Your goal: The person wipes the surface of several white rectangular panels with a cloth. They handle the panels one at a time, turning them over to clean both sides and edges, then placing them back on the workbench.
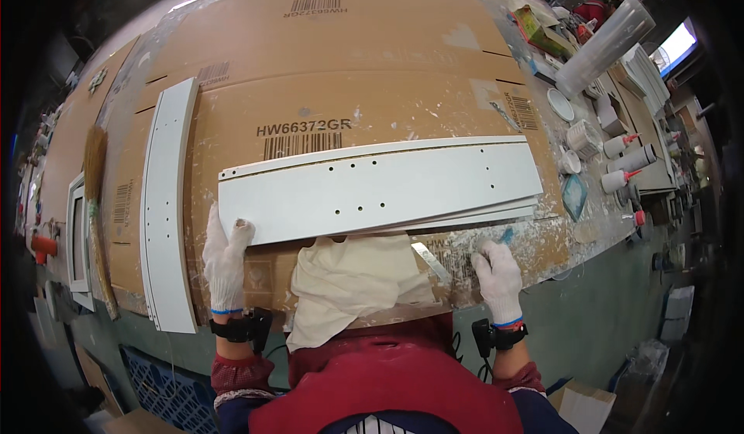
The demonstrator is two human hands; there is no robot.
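One long white drilled panel [426, 182]: lies across brown cardboard sheet [403, 97], over white boards [504, 211] showing along near right edge. White-knit-gloved left hand [225, 260]: grasps panel's near left corner. White-knit-gloved right hand [498, 275]: curled over cardboard, apart from panel; cannot tell whether holding anything. Crumpled cream cloth [353, 279]: lies between hands, beside panel's near edge. Second long white drilled panel [168, 209]: lies left of left hand.
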